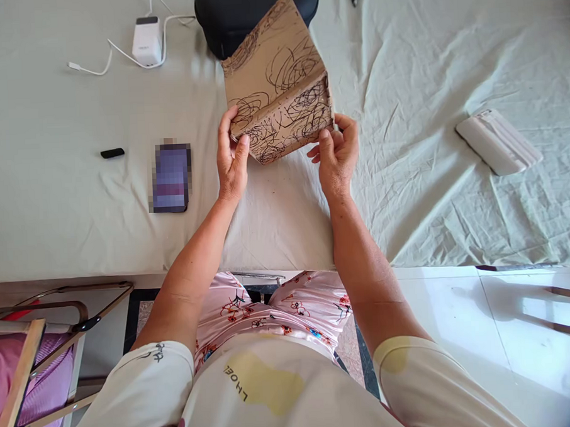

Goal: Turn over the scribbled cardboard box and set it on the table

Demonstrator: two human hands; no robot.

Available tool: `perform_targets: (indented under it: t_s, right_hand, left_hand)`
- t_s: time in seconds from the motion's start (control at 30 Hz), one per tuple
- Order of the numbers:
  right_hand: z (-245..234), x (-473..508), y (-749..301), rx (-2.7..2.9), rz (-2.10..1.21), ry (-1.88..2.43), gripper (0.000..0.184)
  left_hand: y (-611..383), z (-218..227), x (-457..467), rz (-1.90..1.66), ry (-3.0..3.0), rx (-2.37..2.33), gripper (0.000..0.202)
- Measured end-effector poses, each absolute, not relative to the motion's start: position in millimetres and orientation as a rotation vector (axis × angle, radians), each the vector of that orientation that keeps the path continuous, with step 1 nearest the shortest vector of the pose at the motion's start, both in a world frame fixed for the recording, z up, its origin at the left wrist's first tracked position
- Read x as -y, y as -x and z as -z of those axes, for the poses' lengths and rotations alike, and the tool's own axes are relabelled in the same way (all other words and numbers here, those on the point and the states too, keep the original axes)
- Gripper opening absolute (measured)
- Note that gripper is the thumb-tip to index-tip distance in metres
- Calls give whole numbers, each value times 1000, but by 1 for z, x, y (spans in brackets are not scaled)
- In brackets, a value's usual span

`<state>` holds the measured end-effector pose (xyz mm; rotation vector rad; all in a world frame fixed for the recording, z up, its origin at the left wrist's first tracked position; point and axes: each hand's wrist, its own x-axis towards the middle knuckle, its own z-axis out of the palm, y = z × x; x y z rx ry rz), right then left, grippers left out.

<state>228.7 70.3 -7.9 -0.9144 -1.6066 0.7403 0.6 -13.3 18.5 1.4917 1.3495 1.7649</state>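
A folded piece of brown cardboard [279, 81] covered in black scribbles stands tilted above the sheet-covered table [53, 211]. My left hand [231, 156] grips its lower left corner, thumb in front and fingers curled behind. My right hand [336, 151] pinches its lower right edge between thumb and fingers. The cardboard has a crease across its middle, and its top part leans away from me.
A phone [171, 177] lies left of my hands, with a small black object [112, 153] further left. A white charger with its cable [146, 40] and a black bag [232, 17] sit at the back. A white flat case [498, 141] lies to the right. A chair [31, 350] stands at lower left.
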Motion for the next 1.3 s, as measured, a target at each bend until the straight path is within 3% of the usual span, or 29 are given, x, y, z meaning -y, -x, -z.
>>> perform_targets:
  t_s: [0.2, 0.4, 0.6, 0.8, 0.97, 1.13, 1.3]
  right_hand:
    - [5, -65, -226, 1639, -745, 928, 74]
    - [7, -62, -221, 1609, -792, 911, 83]
    - [8, -61, -217, 1675, -893, 945, 71]
    - [13, -52, -214, 1824, -865, 977, 82]
    - [8, -48, -212, 1800, -871, 955, 88]
    - [5, -49, -211, 1761, -882, 936, 83]
    - [8, -52, -212, 1718, -855, 889, 84]
  left_hand:
    - [-1, -12, 11, -1730, -1389, -1310, 86]
    - [-3, -3, 8, -1650, -1316, -1229, 82]
    - [-3, 3, 6, -1582, -1303, -1210, 85]
    - [-12, -6, 12, -1634, -985, -1098, 81]
    - [-25, -22, 19, -1642, -652, -1075, 65]
    - [-23, -17, 17, -1581, -717, -1148, 58]
    - [-17, -9, 16, -1576, -916, -1235, 71]
